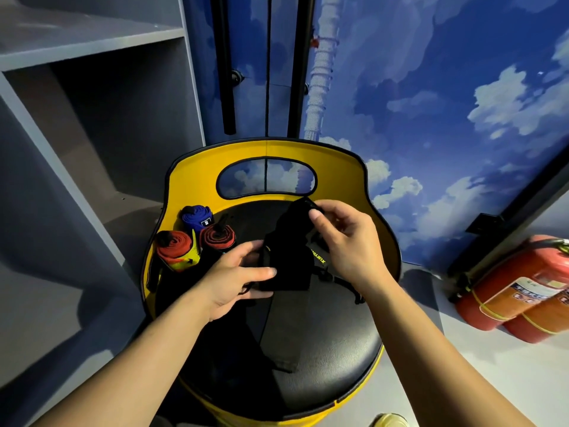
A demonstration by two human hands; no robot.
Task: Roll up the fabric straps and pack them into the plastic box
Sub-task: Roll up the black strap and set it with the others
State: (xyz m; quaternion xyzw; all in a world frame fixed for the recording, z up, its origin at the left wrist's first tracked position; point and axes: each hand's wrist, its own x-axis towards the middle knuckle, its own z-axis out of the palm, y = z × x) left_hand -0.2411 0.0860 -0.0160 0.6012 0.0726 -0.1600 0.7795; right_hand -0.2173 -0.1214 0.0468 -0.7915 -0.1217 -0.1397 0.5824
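Observation:
A black fabric strap (288, 260) with yellow lettering is held above the black seat of a yellow chair (191, 171). My left hand (234, 278) grips its lower left part, thumb lying across the front. Pinching the strap's upper end between thumb and fingers is my right hand (345, 241). A loose tail of the strap (277, 343) trails down over the seat. Three rolled straps sit at the seat's back left: a blue one (197, 217), a red and yellow one (178, 251) and a red and black one (217, 237). No plastic box is in view.
Grey shelving (92, 118) stands to the left. Behind the chair is a wall painted with blue sky and clouds (431, 103), with black vertical poles (226, 72). Two red fire extinguishers (517, 291) lie on the floor at the right.

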